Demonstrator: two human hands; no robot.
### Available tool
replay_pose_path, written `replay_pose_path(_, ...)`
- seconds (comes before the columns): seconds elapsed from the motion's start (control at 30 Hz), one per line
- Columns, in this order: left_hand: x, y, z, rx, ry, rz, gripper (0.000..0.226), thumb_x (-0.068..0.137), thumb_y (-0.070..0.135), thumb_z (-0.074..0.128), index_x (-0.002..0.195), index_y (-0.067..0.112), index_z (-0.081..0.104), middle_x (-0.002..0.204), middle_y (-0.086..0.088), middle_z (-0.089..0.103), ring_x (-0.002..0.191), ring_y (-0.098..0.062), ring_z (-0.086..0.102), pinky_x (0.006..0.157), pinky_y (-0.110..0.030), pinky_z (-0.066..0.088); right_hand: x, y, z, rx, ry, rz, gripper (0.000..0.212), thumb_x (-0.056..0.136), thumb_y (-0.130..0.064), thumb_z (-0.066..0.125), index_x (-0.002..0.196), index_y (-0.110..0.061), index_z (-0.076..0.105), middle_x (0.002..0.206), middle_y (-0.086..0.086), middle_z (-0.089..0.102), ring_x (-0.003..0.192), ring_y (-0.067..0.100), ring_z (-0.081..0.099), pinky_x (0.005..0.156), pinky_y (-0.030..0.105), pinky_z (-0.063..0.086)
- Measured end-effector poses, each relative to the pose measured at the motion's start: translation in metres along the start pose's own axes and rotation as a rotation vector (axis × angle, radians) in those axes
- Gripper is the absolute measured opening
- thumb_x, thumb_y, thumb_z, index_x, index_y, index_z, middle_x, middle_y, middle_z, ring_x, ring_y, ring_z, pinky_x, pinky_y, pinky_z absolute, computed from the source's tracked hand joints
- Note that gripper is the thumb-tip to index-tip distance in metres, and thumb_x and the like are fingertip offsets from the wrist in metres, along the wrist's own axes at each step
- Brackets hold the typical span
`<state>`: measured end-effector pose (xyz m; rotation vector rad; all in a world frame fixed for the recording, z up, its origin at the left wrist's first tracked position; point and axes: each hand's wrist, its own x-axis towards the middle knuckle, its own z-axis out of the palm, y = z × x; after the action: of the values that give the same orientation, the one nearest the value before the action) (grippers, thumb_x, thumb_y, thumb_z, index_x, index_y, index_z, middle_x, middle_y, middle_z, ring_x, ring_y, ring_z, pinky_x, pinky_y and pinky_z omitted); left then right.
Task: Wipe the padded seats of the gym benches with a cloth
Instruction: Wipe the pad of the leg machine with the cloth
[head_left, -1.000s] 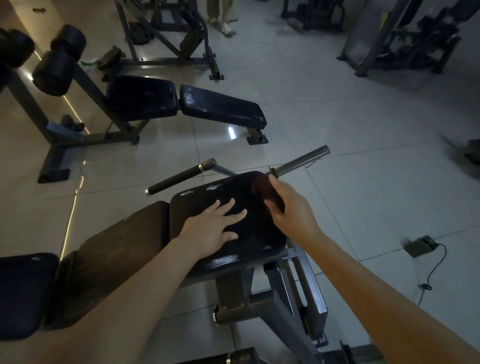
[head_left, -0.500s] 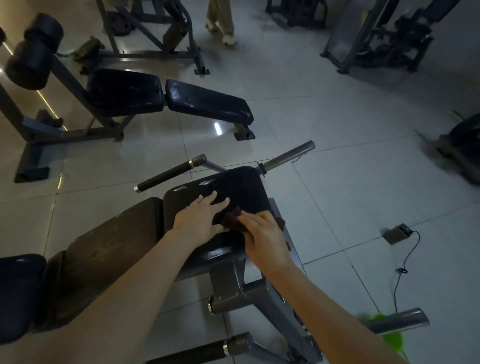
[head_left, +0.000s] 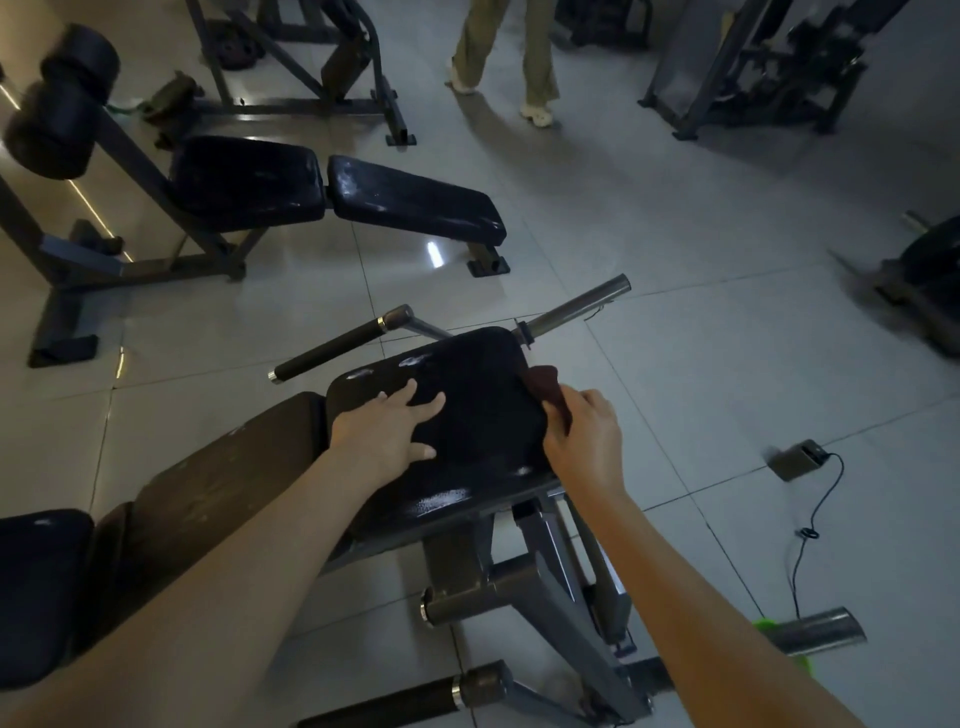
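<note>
The right hand (head_left: 582, 441), fingers curled round the dark red cloth (head_left: 544, 382), has swept it from mid-pad to the right edge of the seat pad (head_left: 480, 423) while the left hand (head_left: 387, 431) stays flat and open on it, so this seat looks nearly wiped.

Seat pad (head_left: 467, 415): glossy black vinyl; cloth (head_left: 545, 384): matt maroon fabric; floor (head_left: 675, 260): smooth glossy tile.

Dim, bluish light; glare spots on glossy floor (head_left: 436, 254); edges blurred, warped.

cloth (head_left: 546, 391) at seat (head_left: 478, 415) edge
</note>
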<state>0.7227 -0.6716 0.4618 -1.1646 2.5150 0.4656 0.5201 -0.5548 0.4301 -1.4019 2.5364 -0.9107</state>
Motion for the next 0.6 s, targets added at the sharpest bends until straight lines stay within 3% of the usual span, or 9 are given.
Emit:
replay_pose_path(0.27, 0.001, 0.001, -0.003, 0.049, -0.005, 0.024, 0.072, 0.096, 0.050, 0.051, 0.153, 0.047, 0.005, 0.165, 0.004, -0.001, 0.150, -0.026, 0.016, 0.107, -0.040, 0.043, -0.014, 0.006, -0.009, 0.000, -0.014, -0.099, 0.033, 0.091, -0.012, 0.068, 0.124, -0.011, 0.067, 0.098, -0.001, 0.051, 0.088, 0.011, 0.045, 0.073, 0.005, 0.029)
replay_pose_path(0.47, 0.003, 0.001, -0.007, 0.081, -0.009, 0.032, 0.073, 0.096, 0.051, 0.051, 0.153, 0.047, 0.005, 0.165, 0.004, -0.002, 0.149, -0.028, 0.018, 0.105, -0.039, 0.044, 0.026, -0.010, 0.001, 0.005, -0.037, -0.031, 0.033, 0.097, -0.019, 0.059, 0.129, -0.019, 0.065, 0.096, -0.001, 0.044, 0.087, 0.014, 0.044, 0.065, 0.006, 0.028)
replay_pose_path(0.6, 0.002, 0.001, -0.010, 0.094, -0.019, 0.033, 0.073, 0.096, 0.050, 0.052, 0.153, 0.047, 0.005, 0.165, 0.004, -0.002, 0.148, -0.028, 0.022, 0.099, -0.037, 0.047, 0.012, -0.017, -0.006, -0.045, -0.052, -0.128, 0.033, 0.094, -0.020, 0.063, 0.127, -0.019, 0.065, 0.098, -0.001, 0.043, 0.089, 0.015, 0.048, 0.067, 0.006, 0.030)
